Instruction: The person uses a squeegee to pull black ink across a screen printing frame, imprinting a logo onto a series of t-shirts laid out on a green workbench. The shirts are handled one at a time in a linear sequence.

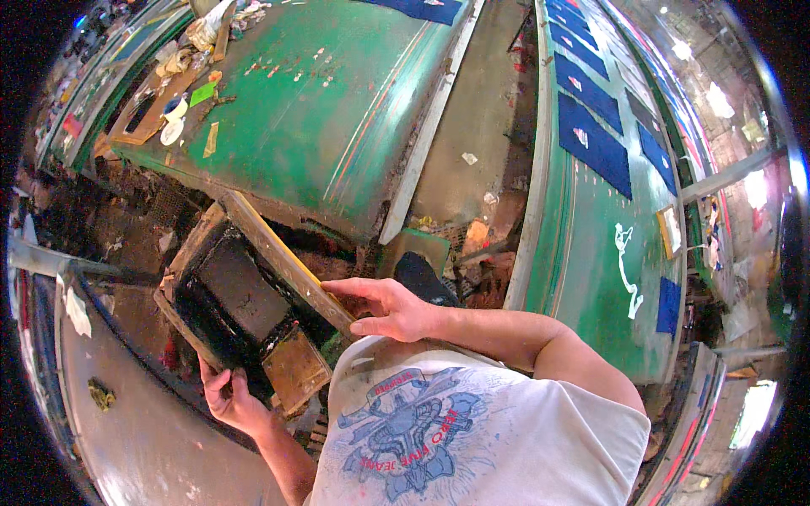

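from my remote seat, my left hand [234, 406] pinches and right hand [396, 310] grips opposite rails of the wood-edged black rectangular frame [246, 293]; it looks stiff, best held there.

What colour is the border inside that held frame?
The border is black; see the head view.

Toward nine o'clock, the left hand [234, 403] grips a wood-framed printing screen [245, 293] by its seven-o'clock edge and the right hand [392, 309] its three-o'clock corner, with a green printing table [287, 110] at eleven and navy fabric panels [596, 152] on a second table [582, 261] at two.
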Available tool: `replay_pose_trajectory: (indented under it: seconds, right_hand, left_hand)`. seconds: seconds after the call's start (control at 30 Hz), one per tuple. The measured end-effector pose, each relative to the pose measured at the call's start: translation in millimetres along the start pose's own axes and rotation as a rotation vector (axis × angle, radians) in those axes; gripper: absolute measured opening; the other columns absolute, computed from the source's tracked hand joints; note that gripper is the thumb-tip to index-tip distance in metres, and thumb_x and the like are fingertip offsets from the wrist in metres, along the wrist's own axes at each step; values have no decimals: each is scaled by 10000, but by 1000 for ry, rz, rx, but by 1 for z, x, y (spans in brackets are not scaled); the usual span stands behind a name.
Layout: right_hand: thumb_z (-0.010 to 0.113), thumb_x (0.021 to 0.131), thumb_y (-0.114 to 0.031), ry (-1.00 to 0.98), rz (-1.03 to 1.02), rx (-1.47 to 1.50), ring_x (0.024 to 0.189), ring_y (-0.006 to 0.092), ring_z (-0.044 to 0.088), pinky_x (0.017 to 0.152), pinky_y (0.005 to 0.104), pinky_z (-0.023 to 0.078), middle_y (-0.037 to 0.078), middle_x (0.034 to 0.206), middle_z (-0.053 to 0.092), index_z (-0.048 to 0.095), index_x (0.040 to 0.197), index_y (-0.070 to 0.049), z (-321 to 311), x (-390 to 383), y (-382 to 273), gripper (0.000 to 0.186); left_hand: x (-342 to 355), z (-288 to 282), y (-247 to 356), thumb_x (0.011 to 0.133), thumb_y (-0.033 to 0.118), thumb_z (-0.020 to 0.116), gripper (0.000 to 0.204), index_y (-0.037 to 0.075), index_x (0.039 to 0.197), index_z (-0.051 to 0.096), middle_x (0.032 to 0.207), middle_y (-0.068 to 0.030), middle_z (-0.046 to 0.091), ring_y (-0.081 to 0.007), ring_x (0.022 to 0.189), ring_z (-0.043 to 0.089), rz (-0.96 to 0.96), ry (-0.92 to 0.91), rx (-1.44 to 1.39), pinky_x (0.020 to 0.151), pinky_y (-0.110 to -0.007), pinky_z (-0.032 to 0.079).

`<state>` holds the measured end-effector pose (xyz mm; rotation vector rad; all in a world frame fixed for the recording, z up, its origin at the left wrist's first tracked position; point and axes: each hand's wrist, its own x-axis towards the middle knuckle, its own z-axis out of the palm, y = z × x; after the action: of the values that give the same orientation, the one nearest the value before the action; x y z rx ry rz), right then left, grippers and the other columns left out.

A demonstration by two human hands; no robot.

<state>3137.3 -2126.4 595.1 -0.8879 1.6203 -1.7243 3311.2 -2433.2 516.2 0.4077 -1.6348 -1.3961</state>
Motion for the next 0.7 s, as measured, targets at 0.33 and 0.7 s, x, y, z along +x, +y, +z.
replay_pose_trajectory:
  seconds: [0.33, 0.7]
  right_hand:
    - [798, 999, -130, -194, 93, 238, 1497, 197, 508, 1271, 393, 391, 82, 1650, 536, 363, 1723, -43, -130, 67, -18, 849]
    - [761, 1061, -209, -396, 131, 201, 1442, 166, 506, 1191, 379, 456, 69, 1603, 548, 314, 1742, -36, -320, 178, -32, 833]
  left_hand:
    - [20, 123, -4, 821, -229, 611, 317, 65, 939, 629, 1670, -286, 510, -393, 1507, 536, 33, 181, -47, 1235, -501, 420]
    - [41, 295, 14, 857, -186, 644, 261, 53, 950, 594, 1647, -287, 537, -368, 1473, 563, 4, 386, 279, 1230, -488, 423]
